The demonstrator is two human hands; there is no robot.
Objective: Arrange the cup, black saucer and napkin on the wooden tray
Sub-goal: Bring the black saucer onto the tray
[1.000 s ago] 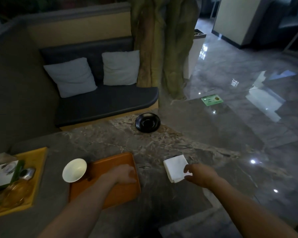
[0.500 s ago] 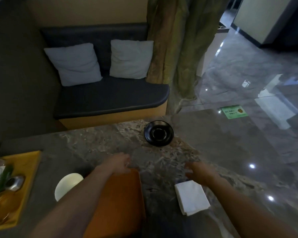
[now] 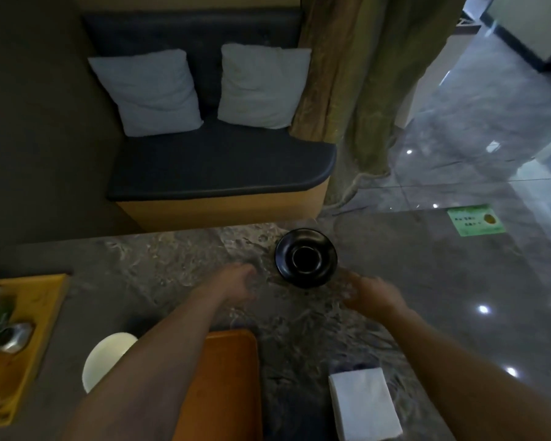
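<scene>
Your left hand [image 3: 236, 283] and right hand [image 3: 374, 294] are stretched out on either side of the black saucer [image 3: 305, 258], near it but not touching; both are motion-blurred, fingers loosely spread and empty. The saucer sits alone near the marble table's [image 3: 172, 259] far edge. Your left forearm hides part of the white cup [image 3: 104, 358] and the wooden tray [image 3: 226, 377], which the frame also cuts off. The folded napkin [image 3: 363, 405] lies right of the tray.

Both off their earlier spots: left hand [image 3: 236, 286] gone from the wooden tray [image 3: 223, 383], right hand [image 3: 374, 296] gone from the napkin [image 3: 365, 407]; now far out, flanking the black saucer [image 3: 305, 257], empty, fingers loose.
</scene>
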